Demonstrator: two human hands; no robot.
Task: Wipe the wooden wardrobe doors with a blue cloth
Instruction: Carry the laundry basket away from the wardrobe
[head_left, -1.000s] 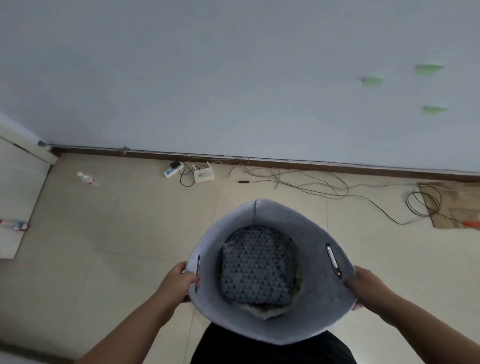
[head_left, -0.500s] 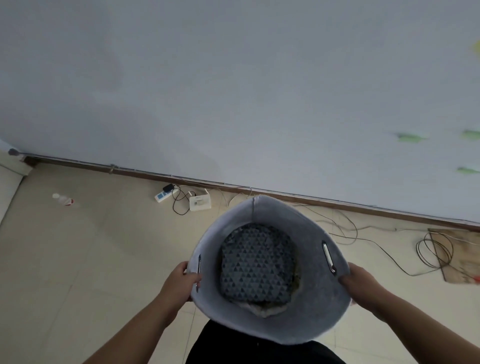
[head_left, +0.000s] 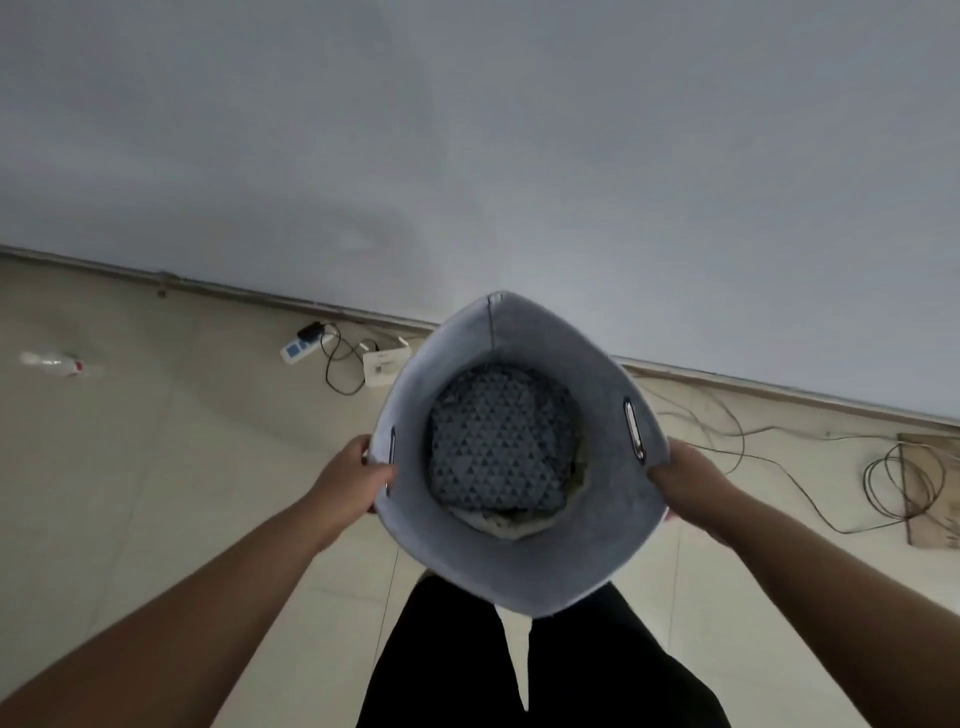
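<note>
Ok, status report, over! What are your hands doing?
Hands: left hand, right hand grip grey basket by sides. Patterned cloth inside. Wardrobe not in view. Cables on floor.

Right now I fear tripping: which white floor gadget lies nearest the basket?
The white box beside the basket rim; the power strip lies farther left.

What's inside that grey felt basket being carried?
In the grey felt basket, a folded dark cloth with a triangle pattern lies on top; a pale fabric edge peeks out below it. Whatever lies deeper is covered.

Right hand (head_left: 693, 486) — fingers mostly behind basket (head_left: 519, 577) wall
</note>
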